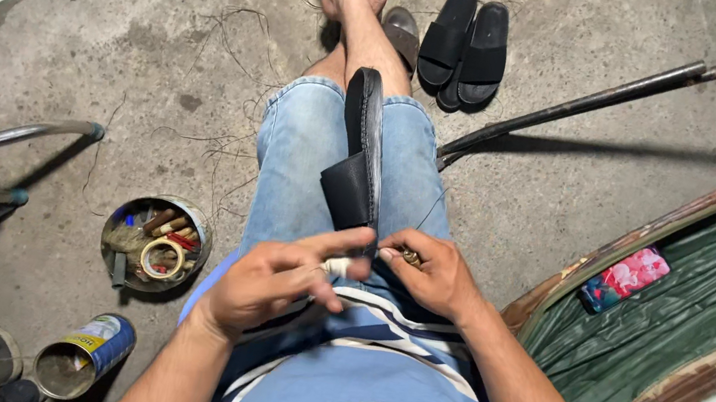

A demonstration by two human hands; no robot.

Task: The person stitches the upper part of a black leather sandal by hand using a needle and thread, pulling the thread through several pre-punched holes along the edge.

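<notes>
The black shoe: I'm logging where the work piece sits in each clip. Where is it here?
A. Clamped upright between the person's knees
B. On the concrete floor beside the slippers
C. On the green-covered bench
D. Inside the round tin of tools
A: the black shoe stands on edge between the denim-clad knees, just beyond the left hand and right hand, well clear of the black slippers on the floor.

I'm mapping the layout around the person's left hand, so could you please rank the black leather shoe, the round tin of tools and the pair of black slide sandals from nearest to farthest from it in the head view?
From the left hand:
1. Black leather shoe, on the lap, just ahead of the fingertips.
2. Round tin of tools, on the concrete floor to the left.
3. Pair of black slide sandals, far ahead beyond the knees.
</notes>
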